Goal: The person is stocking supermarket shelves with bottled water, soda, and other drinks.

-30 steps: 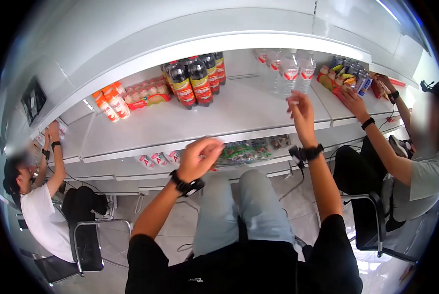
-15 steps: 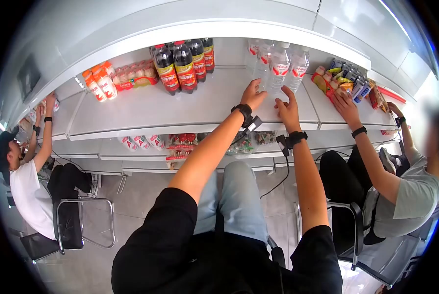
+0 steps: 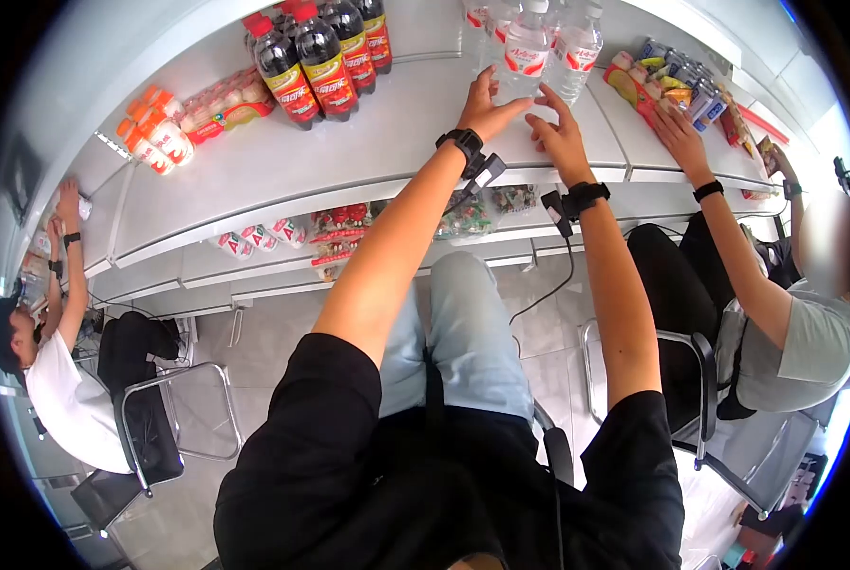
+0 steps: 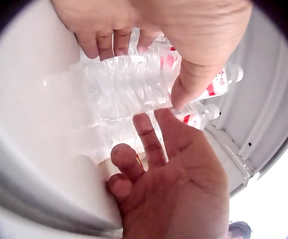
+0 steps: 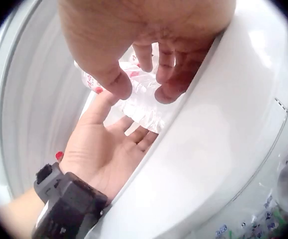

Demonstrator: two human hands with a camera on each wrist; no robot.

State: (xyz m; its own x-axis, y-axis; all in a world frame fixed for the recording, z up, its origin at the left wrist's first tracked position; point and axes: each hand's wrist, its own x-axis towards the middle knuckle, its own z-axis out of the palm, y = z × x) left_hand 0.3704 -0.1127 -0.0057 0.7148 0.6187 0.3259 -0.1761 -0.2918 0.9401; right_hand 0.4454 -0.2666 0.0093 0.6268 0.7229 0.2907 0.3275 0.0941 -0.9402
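Observation:
Several clear water bottles with red-and-white labels stand on the white shelf (image 3: 415, 123); the front water bottle (image 3: 525, 57) is between my hands. My left hand (image 3: 490, 112) is on its left side, thumb and fingers spread apart. In the left wrist view the left hand (image 4: 183, 30) reaches over the clear bottle (image 4: 129, 84), fingertips right at its side. My right hand (image 3: 560, 142) is lower right of it, fingers loosely bent, palm facing the other hand. In the right wrist view the right hand (image 5: 149, 35) has its fingertips close to the bottle (image 5: 144, 94).
Cola bottles (image 3: 325, 66) with red caps, a pack of small drinks (image 3: 226, 104) and orange-capped bottles (image 3: 164, 133) stand to the left. Packaged goods (image 3: 672, 81) and a person's hand (image 3: 680, 133) are at right. Bagged items (image 3: 468, 214) lie on the lower shelf; another upright edges the left.
Both hands have moved toward the water bottles; the left hand came across from the left, away from above the knees. The head view has shifted, so the shelf goods appear higher.

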